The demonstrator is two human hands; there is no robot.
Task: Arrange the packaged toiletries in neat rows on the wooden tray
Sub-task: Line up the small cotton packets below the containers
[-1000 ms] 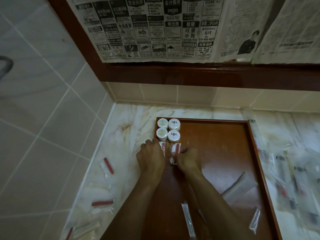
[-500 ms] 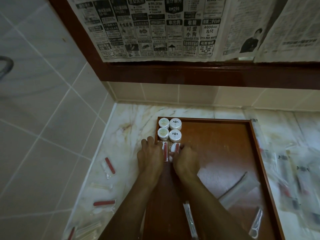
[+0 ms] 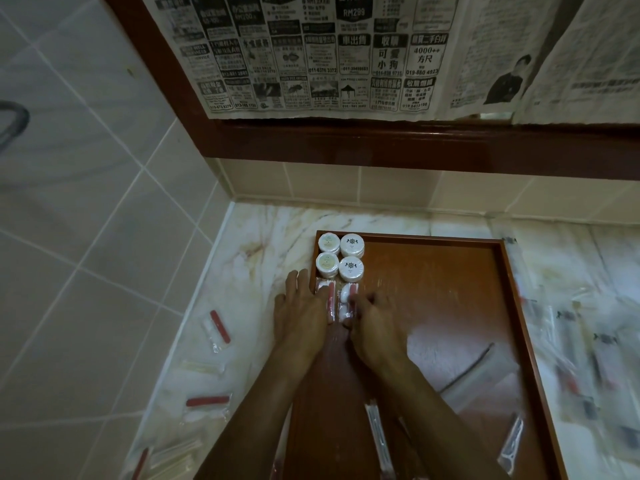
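A brown wooden tray (image 3: 450,271) lies on the marble counter. Several round white soap packs (image 3: 341,258) sit in two short rows in its far left corner. Just in front of them lie two clear packets with red strips, the left packet (image 3: 330,301) and the right packet (image 3: 349,299), side by side. My left hand (image 3: 301,313) lies flat over the tray's left rim with straight fingers touching the left packet. My right hand (image 3: 375,322) has curled fingers on the right packet, pressing it into line.
More red-strip packets (image 3: 218,325) and clear sachets lie on the counter left of the tray. A heap of packaged items (image 3: 588,358) covers the counter to the right. Long clear packets (image 3: 377,434) lie at the tray's near end. Tiled walls close the left and back.
The two red-strip packets have shifted up against the soap packs and straightened. My left fingers have stretched out flat along the tray's rim. The right hand stays on its packet.
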